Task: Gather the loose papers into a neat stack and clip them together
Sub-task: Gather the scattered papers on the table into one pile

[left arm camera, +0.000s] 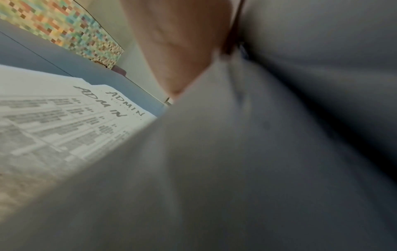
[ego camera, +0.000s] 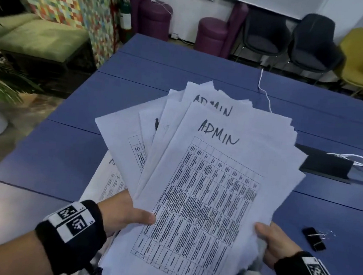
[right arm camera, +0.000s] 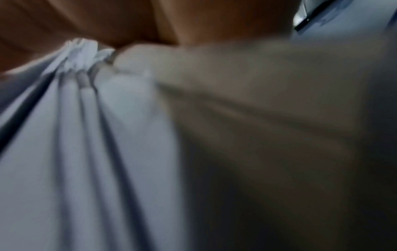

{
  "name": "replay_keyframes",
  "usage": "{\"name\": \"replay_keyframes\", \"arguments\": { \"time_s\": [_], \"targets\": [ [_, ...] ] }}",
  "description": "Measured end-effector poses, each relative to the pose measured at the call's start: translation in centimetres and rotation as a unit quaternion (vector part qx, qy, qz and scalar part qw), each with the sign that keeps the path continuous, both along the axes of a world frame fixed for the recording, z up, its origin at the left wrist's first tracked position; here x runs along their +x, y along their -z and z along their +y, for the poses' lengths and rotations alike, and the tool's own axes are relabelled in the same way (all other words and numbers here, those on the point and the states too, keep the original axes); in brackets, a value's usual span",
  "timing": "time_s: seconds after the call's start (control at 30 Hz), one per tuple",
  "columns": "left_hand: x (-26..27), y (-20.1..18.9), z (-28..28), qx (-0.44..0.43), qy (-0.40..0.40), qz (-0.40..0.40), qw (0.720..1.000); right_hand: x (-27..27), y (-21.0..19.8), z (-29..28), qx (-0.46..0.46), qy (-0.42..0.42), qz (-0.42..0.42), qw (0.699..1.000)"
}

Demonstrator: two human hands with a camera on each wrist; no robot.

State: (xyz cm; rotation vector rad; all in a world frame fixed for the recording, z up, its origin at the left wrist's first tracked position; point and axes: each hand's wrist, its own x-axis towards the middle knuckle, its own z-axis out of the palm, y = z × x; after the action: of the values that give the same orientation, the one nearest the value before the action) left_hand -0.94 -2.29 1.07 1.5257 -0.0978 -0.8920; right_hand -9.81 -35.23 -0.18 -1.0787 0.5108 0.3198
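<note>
Fingers of both hands grasp the sheaf: the left hand pinches its near left edge with the thumb on top, and the right hand pinches the near right corner, where the right wrist view shows the sheets bunched. The blue table lies below, with open surface toward its far side and left. The papers are held above it, fanned, their top edges splayed and out of line; at least one more sheet lies on the table beneath the left wrist. Gathering appears mostly done; squaring the edges and clipping remain. The binder clip rests unused on the table, just right of the right hand.
</note>
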Motion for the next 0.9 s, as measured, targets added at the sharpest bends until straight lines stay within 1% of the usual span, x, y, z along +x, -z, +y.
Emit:
{"name": "replay_keyframes", "arguments": {
  "time_s": [0.07, 0.1, 0.13, 0.17, 0.2, 0.27, 0.3, 0.37, 0.4, 0.43, 0.47, 0.53, 0.6, 0.67, 0.7, 0.73, 0.77, 0.8, 0.83, 0.87, 0.9],
  "targets": [
    [0.0, 0.1, -0.5, -0.001, 0.016, 0.006, 1.0, -0.4, -0.1, 0.1, 0.025, -0.007, -0.016, 1.0],
    [-0.1, 0.2, -0.9, 0.005, 0.021, 0.008, 1.0, -0.5, -0.3, 0.4, 0.017, -0.013, -0.004, 1.0],
    [-0.2, 0.4, -1.5, 0.015, 0.027, 0.009, 0.999, -0.4, 0.4, 0.4, -0.003, -0.008, 0.014, 1.0],
    [-0.5, 0.6, -2.1, 0.027, 0.028, 0.007, 0.999, -0.2, 0.6, 1.0, -0.042, -0.012, 0.034, 0.998],
    [-0.7, 1.0, -2.7, 0.048, 0.032, 0.005, 0.998, -0.1, 0.5, 1.8, -0.103, -0.022, 0.058, 0.993],
    [-1.0, 2.0, -4.0, 0.105, 0.045, -0.008, 0.993, 0.1, 0.6, 3.0, -0.219, -0.014, 0.074, 0.973],
    [-1.0, 2.7, -4.4, 0.129, 0.049, -0.01, 0.99, 0.1, 0.6, 3.2, -0.24, -0.005, 0.092, 0.966],
    [-0.7, 3.4, -5.0, 0.155, 0.039, -0.011, 0.987, 0.1, 0.3, 3.4, -0.249, 0.014, 0.109, 0.962],
    [-0.5, 3.6, -5.1, 0.16, 0.033, -0.013, 0.987, -0.1, 0.5, 3.1, -0.24, 0.024, 0.114, 0.964],
    [-0.4, 3.6, -5.2, 0.159, 0.033, -0.017, 0.987, -0.1, -0.2, 3.6, -0.244, 0.027, 0.121, 0.962],
    [-0.3, 3.5, -5.2, 0.157, 0.037, -0.021, 0.987, -0.2, 1.2, 3.0, -0.25, 0.022, 0.122, 0.96],
    [-0.3, 3.3, -5.4, 0.155, 0.051, -0.032, 0.986, -0.3, 2.6, 2.4, -0.244, 0.034, 0.15, 0.958],
    [-0.2, 3.1, -5.4, 0.15, 0.06, -0.053, 0.985, -0.5, 2.7, 2.1, -0.246, 0.057, 0.176, 0.951],
    [0.4, 3.0, -4.8, 0.174, 0.037, -0.087, 0.98, -0.8, 2.4, 1.2, -0.215, 0.082, 0.2, 0.953],
    [1.0, 3.0, -4.1, 0.215, 0.008, -0.112, 0.97, -0.9, 1.8, 0.9, -0.209, 0.114, 0.213, 0.948],
    [1.9, 2.9, -3.2, 0.281, -0.031, -0.14, 0.949, -1.3, 2.4, -0.3, -0.209, 0.127, 0.233, 0.941],
    [2.8, 2.9, -2.0, 0.365, -0.071, -0.163, 0.914, -1.7, 3.3, -1.5, -0.202, 0.132, 0.242, 0.94],
    [3.7, 2.8, -0.7, 0.453, -0.099, -0.173, 0.869, -2.1, 3.8, -1.9, -0.218, 0.13, 0.27, 0.929],
    [4.4, 2.9, 0.5, 0.524, -0.115, -0.163, 0.828, -2.7, 4.4, -2.5, -0.24, 0.139, 0.269, 0.922],
    [4.9, 2.8, 1.5, 0.566, -0.122, -0.138, 0.804, -3.0, 5.2, -3.0, -0.25, 0.136, 0.265, 0.921],
    [5.1, 3.0, 2.2, 0.587, -0.122, -0.112, 0.792, -3.1, 5.0, -3.0, -0.26, 0.126, 0.268, 0.919]
  ]
}}
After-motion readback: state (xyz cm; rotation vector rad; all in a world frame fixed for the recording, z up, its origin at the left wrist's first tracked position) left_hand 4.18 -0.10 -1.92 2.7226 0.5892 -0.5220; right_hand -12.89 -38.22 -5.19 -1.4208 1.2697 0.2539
